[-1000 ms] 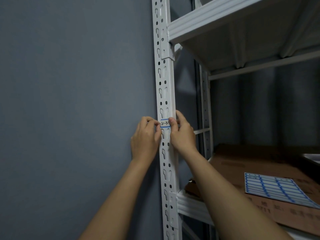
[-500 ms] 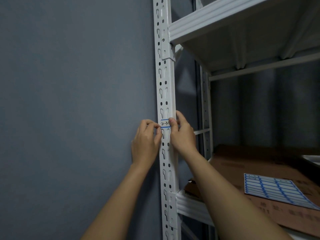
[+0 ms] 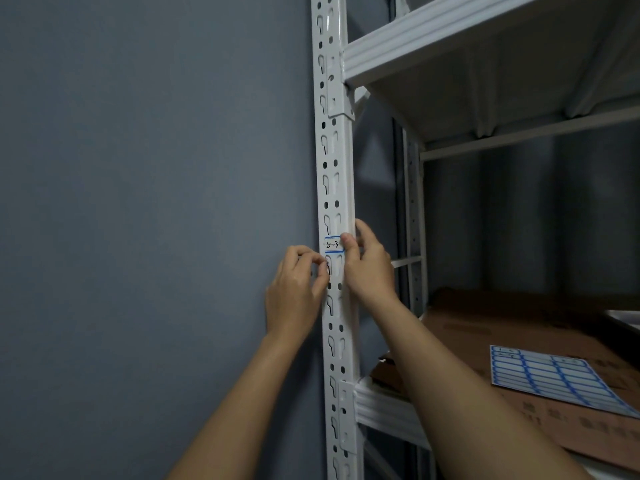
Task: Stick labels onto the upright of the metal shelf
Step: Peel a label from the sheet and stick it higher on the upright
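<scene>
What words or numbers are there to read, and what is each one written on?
"5-3", handwritten, as best it reads: on the blue-edged label stuck on the white upright, with the right hand pressing its right end.
Label sheet on the cardboard: some marks in its top corner, too small to read.
Print on the cardboard: too blurred to read.

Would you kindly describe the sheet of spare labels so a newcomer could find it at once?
Start at the white perforated metal upright beside the grey wall, then look right onto the lower shelf. There the flat brown cardboard carries the white sheet of blue-bordered labels, the only blue-gridded paper there.
</scene>
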`<state>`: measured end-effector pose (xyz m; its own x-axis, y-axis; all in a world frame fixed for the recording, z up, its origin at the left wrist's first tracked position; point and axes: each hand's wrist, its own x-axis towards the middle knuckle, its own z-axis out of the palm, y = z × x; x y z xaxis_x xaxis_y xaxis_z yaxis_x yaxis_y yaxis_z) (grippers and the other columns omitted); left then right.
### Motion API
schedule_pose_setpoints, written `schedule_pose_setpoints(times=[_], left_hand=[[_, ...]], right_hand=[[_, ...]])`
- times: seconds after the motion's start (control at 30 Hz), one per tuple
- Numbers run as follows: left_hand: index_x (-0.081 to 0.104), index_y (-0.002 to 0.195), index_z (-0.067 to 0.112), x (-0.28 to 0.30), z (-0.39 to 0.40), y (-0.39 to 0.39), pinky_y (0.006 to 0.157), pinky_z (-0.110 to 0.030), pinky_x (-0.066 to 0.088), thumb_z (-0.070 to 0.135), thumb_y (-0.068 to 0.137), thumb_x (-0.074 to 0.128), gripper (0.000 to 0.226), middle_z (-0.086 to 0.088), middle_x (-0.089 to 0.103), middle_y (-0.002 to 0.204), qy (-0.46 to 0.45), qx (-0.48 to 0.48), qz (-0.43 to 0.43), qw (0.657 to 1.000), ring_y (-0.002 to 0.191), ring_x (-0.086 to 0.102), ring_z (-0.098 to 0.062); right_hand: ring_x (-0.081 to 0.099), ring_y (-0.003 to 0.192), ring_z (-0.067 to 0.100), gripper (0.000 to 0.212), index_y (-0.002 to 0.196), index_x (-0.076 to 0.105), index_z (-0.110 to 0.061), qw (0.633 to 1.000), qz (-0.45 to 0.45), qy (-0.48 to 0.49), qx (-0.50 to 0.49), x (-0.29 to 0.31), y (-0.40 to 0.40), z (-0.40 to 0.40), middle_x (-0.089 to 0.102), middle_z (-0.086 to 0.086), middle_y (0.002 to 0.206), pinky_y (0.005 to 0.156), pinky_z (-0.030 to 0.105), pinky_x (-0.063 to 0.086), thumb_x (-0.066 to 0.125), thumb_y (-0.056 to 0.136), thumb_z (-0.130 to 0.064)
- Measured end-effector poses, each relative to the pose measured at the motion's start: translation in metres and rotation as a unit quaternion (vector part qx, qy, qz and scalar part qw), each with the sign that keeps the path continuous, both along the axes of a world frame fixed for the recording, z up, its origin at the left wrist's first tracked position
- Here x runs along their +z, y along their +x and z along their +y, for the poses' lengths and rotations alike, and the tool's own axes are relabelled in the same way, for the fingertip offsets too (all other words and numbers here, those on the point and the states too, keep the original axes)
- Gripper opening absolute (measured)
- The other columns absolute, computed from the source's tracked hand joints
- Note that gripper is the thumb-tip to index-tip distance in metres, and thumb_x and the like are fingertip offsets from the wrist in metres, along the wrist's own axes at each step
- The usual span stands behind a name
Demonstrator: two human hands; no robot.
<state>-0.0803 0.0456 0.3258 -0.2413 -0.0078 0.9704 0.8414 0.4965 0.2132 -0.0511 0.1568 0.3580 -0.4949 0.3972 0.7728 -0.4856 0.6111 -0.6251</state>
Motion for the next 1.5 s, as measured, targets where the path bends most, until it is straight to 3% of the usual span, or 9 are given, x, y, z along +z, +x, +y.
schedule_pose_setpoints(times=[0.3, 0.47, 0.63, 0.87, 0.97, 1.13, 1.23, 1.33, 1.5], left_hand=[[0.067, 0.092, 0.018, 0.004, -0.013, 0.013, 0.064, -0.028, 0.045, 0.022, 0.092, 0.058, 0.009, 0.014, 0.048, 0.096, 0.016, -0.064, -0.035, 0.997, 0.077, 0.053, -0.004], [0.067, 0.087, 0.022, 0.013, -0.025, 0.023, 0.071, -0.012, 0.042, 0.016, 0.091, 0.060, 0.010, 0.016, 0.051, 0.091, 0.039, -0.156, -0.069, 0.984, 0.079, 0.052, 0.009], [0.066, 0.086, 0.024, 0.018, -0.024, 0.038, 0.068, -0.002, 0.036, 0.017, 0.092, 0.059, 0.011, 0.012, 0.054, 0.095, 0.053, -0.188, -0.105, 0.975, 0.081, 0.052, 0.011], [0.065, 0.085, 0.027, 0.016, -0.022, 0.041, 0.068, -0.004, 0.038, 0.019, 0.091, 0.060, 0.011, 0.013, 0.052, 0.094, 0.053, -0.182, -0.097, 0.977, 0.080, 0.053, 0.008], [0.067, 0.095, 0.025, 0.016, -0.019, 0.038, 0.069, -0.013, 0.042, 0.019, 0.093, 0.056, 0.013, 0.015, 0.048, 0.096, 0.080, -0.159, -0.092, 0.980, 0.080, 0.054, 0.001], [0.068, 0.101, 0.020, 0.028, -0.016, 0.026, 0.071, -0.018, 0.039, 0.018, 0.093, 0.055, 0.014, 0.010, 0.047, 0.099, 0.103, -0.142, -0.109, 0.978, 0.074, 0.051, 0.009], [0.067, 0.102, 0.023, 0.032, -0.009, 0.020, 0.072, -0.023, 0.043, 0.024, 0.093, 0.056, 0.014, 0.011, 0.047, 0.100, 0.073, -0.126, -0.133, 0.980, 0.073, 0.051, 0.007], [0.067, 0.104, 0.025, 0.033, -0.003, 0.014, 0.072, -0.027, 0.047, 0.029, 0.092, 0.058, 0.016, 0.010, 0.050, 0.102, 0.051, -0.096, -0.132, 0.985, 0.079, 0.054, -0.003], [0.068, 0.102, 0.025, 0.029, 0.001, 0.001, 0.073, -0.033, 0.049, 0.029, 0.090, 0.061, 0.015, 0.008, 0.051, 0.103, 0.041, -0.068, -0.088, 0.993, 0.095, 0.054, -0.013]], right_hand=[[0.068, 0.092, 0.023, 0.030, 0.116, 0.054, -0.041, 1.000, -0.006, -0.004, 0.009, -0.001, 0.010, -0.003, 0.070, -0.005, 0.101, 0.079, 0.049, 0.056, 0.044, 0.089, -0.049], [0.055, 0.105, 0.010, 0.023, 0.114, 0.068, -0.023, 0.991, 0.126, 0.019, -0.039, -0.020, 0.038, -0.013, 0.058, -0.005, 0.111, 0.090, 0.023, 0.045, 0.063, 0.092, -0.022], [0.060, 0.084, 0.001, 0.010, 0.095, 0.073, -0.020, 0.993, 0.088, -0.004, 0.080, -0.015, 0.048, -0.024, 0.063, -0.012, 0.092, 0.076, 0.015, 0.048, 0.071, 0.086, -0.017], [0.058, 0.076, -0.007, 0.006, 0.085, 0.075, -0.017, 0.994, 0.103, 0.012, 0.038, -0.017, 0.049, -0.020, 0.063, -0.013, 0.081, 0.067, 0.008, 0.044, 0.070, 0.085, -0.014], [0.059, 0.075, -0.002, 0.006, 0.084, 0.074, -0.019, 0.994, 0.113, -0.005, 0.004, -0.015, 0.044, -0.013, 0.061, -0.015, 0.081, 0.073, 0.018, 0.048, 0.069, 0.086, -0.016], [0.061, 0.096, 0.012, 0.020, 0.109, 0.071, -0.017, 0.992, 0.103, -0.066, -0.007, 0.006, 0.035, -0.001, 0.060, -0.004, 0.104, 0.090, 0.031, 0.051, 0.062, 0.092, -0.019], [0.055, 0.112, 0.008, 0.048, 0.138, 0.050, -0.027, 0.998, 0.057, -0.023, 0.012, 0.015, 0.028, -0.001, 0.055, -0.004, 0.127, 0.099, 0.036, 0.048, 0.062, 0.092, -0.022], [0.064, 0.096, 0.003, 0.062, 0.146, 0.034, -0.032, 0.997, 0.040, -0.018, 0.070, 0.016, 0.028, -0.004, 0.064, -0.006, 0.118, 0.091, 0.036, 0.055, 0.060, 0.093, -0.015], [0.067, 0.093, 0.004, 0.059, 0.144, 0.037, -0.033, 0.995, 0.054, -0.030, 0.073, 0.013, 0.024, -0.003, 0.067, -0.006, 0.113, 0.088, 0.035, 0.057, 0.060, 0.093, -0.013]])
